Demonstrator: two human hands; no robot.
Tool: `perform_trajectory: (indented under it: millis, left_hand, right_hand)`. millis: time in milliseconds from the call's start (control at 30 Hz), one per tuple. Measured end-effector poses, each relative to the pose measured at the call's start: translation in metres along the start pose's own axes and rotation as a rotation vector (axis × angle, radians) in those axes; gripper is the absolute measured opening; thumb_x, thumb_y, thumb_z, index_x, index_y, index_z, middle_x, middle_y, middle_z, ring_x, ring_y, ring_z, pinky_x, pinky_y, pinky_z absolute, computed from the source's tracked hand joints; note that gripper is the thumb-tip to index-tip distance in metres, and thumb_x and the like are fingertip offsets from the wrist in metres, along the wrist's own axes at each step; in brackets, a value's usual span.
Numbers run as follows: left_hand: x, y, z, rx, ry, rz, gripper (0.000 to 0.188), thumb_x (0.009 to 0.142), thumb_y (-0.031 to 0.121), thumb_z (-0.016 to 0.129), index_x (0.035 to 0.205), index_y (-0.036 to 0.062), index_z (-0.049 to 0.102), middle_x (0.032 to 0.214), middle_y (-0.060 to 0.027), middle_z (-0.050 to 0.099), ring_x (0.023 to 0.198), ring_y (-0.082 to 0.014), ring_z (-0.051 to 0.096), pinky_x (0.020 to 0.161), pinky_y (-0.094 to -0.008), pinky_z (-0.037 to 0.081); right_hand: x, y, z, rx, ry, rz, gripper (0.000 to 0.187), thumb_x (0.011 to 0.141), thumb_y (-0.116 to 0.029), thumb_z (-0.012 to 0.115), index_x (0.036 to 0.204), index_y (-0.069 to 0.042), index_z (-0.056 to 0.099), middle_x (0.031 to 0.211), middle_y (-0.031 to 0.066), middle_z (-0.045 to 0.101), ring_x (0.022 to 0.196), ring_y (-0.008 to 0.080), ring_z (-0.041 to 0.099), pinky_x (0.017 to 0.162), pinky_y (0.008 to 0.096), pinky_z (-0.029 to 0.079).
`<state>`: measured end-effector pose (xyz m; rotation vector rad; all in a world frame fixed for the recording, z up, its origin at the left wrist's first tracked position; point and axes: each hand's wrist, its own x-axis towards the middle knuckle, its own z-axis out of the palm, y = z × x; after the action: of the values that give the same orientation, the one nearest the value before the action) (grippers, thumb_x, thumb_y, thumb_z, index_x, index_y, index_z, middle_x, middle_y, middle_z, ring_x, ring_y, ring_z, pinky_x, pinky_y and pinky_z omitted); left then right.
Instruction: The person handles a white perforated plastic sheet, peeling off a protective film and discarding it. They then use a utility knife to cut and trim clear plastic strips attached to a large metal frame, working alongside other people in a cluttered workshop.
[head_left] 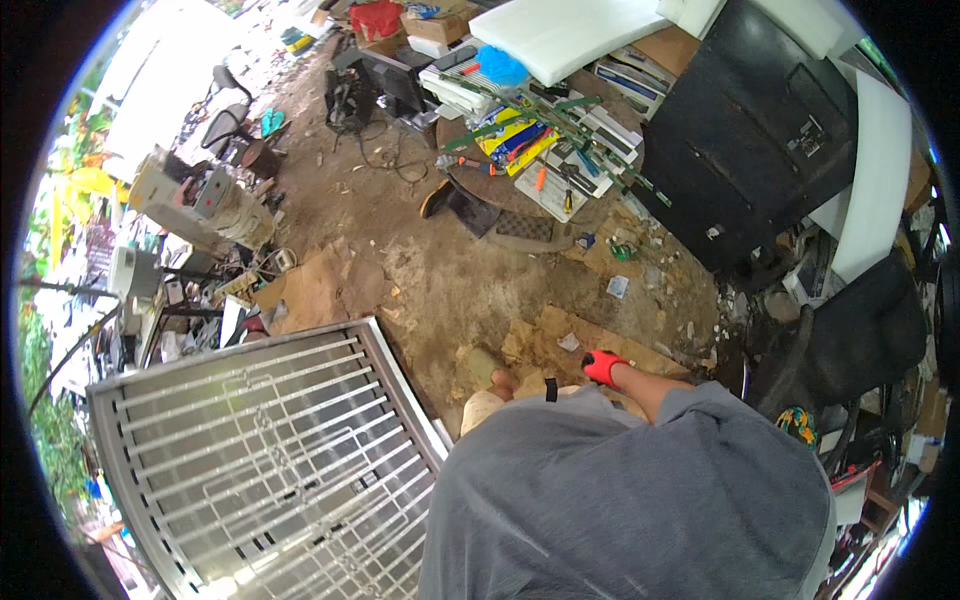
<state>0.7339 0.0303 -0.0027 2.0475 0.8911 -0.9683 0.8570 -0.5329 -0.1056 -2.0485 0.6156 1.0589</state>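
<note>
My right hand [604, 367], in a red glove with black on the finger side, hangs beside my right thigh, above a flattened piece of cardboard [640, 345] on the ground. Its fingers are too small and too dark to make out, and no held object shows. My left hand is out of sight. To my left leans or lies a large metal grille door [262, 455] with silvery bars over a shiny panel. My grey shirt [630, 490] fills the lower middle. One foot in an olive shoe [484, 368] shows ahead of me.
Ahead, a cluttered low surface holds hand tools, a yellow-handled screwdriver [568, 200] and green strips [575, 135]. A big black panel [750, 140] and white foam [565, 35] stand at right. Sandals [465, 205] lie on the dirt floor. A black chair [850, 335] stands nearby; a bucket [240, 215] is at left.
</note>
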Motion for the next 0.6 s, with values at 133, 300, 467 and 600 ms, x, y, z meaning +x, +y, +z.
perform_trajectory:
  millis: [133, 300, 467, 600]
  left_hand:
    - [0.062, 0.095, -0.035, 0.035, -0.041, 0.037, 0.044, 0.091, 0.040, 0.063, 0.086, -0.0033, 0.070, 0.074, -0.0167, 0.069, 0.053, -0.0229, 0.063, 0.051, -0.0359, 0.051]
    - [0.143, 0.239, -0.062, 0.266, -0.140, 0.067, 0.050, 0.089, 0.046, 0.064, 0.077, -0.0016, 0.072, 0.068, -0.0129, 0.070, 0.050, -0.0189, 0.063, 0.050, -0.0342, 0.051]
    - [0.098, 0.490, 0.006, 0.686, -0.074, 0.365, 0.051, 0.084, 0.053, 0.065, 0.089, 0.0024, 0.071, 0.080, -0.0199, 0.069, 0.086, -0.0377, 0.067, 0.077, -0.0426, 0.051]
    - [0.131, 0.607, 0.122, 0.535, -0.049, 0.914, 0.040, 0.085, 0.030, 0.070, 0.118, 0.0076, 0.064, 0.107, -0.0165, 0.066, 0.103, -0.0292, 0.065, 0.087, -0.0363, 0.049]
  right_hand:
    - [0.047, -0.026, -0.083, 0.027, 0.264, 0.116, 0.050, 0.081, -0.041, 0.059, 0.123, -0.012, 0.059, 0.124, 0.0188, 0.062, 0.115, 0.0359, 0.058, 0.097, 0.0444, 0.047]
    - [0.138, -0.071, -0.173, 0.248, 0.453, 0.153, 0.078, 0.082, -0.051, 0.064, 0.146, -0.014, 0.037, 0.142, 0.0212, 0.047, 0.128, 0.0362, 0.049, 0.106, 0.0436, 0.040]
    - [0.205, -0.130, -0.225, 0.166, 0.581, 0.266, 0.091, 0.080, -0.055, 0.065, 0.151, -0.016, 0.025, 0.149, 0.0212, 0.038, 0.131, 0.0349, 0.046, 0.106, 0.0436, 0.040]
    - [0.268, -0.125, -0.234, 0.144, 0.708, 0.240, 0.089, 0.079, -0.053, 0.067, 0.149, -0.014, 0.028, 0.139, 0.0207, 0.047, 0.124, 0.0347, 0.052, 0.100, 0.0440, 0.045]
